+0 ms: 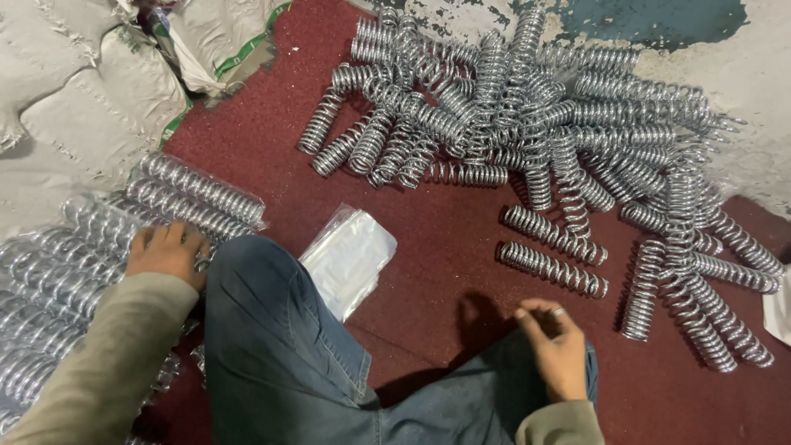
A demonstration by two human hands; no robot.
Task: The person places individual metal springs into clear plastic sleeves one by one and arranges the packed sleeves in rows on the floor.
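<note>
Under my left hand (169,251) lies a stack of shiny steel coil springs sealed in clear plastic sleeves (198,194), and my fingers are curled down over the near end of one bagged spring, pressing on it; whether I have truly closed around it I cannot tell, since the fingertips are hidden against the plastic. More of these wrapped springs spread away to the outside of that hand, over a rumpled grey-white sack (74,99). Just inside the hand, past my bent knee in blue jeans (272,330), a small pile of flat, empty clear plastic bags (350,255) rests on the dark red carpet (255,140). My right hand (556,346) hovers low over the carpet beside my other leg, loose and half curled, holding nothing, a ring showing on one finger. Just ahead of it lie two bare chrome coil springs (552,255) side by side, apart from my fingertips. Beyond them, and off to the outside of that hand, sprawls a big loose heap of unwrapped chrome springs (527,115), crossing one another up to the worn, peeling floor (750,66).
</note>
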